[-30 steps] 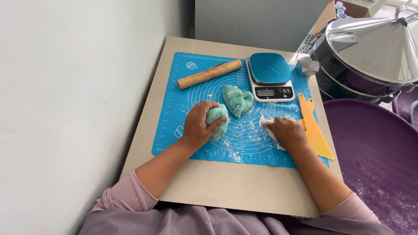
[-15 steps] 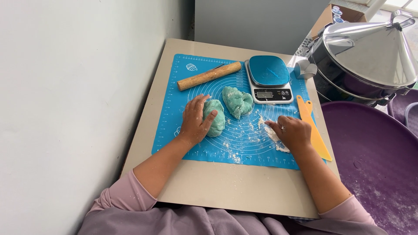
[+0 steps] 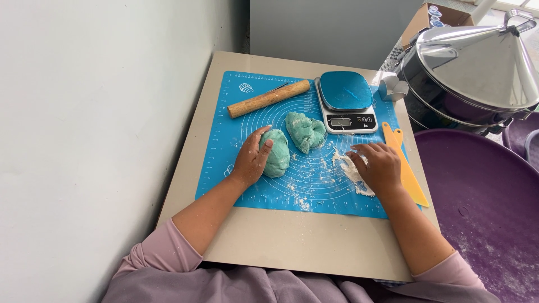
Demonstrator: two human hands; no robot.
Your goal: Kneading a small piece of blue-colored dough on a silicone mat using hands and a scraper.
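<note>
Two green dough lumps sit on the blue mat — left hand point(image 3: 251, 163) cups the nearer dough lump point(image 3: 277, 152) beside its fingers, right hand point(image 3: 380, 166) lies open-palmed on flour point(image 3: 353, 168), apparently mid-dusting — next comes a floured grip.

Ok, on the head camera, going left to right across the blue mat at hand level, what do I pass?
left hand → dough lump under it → second dough lump → flour patch → right hand → yellow scraper at the mat's right edge → purple tub.
</note>
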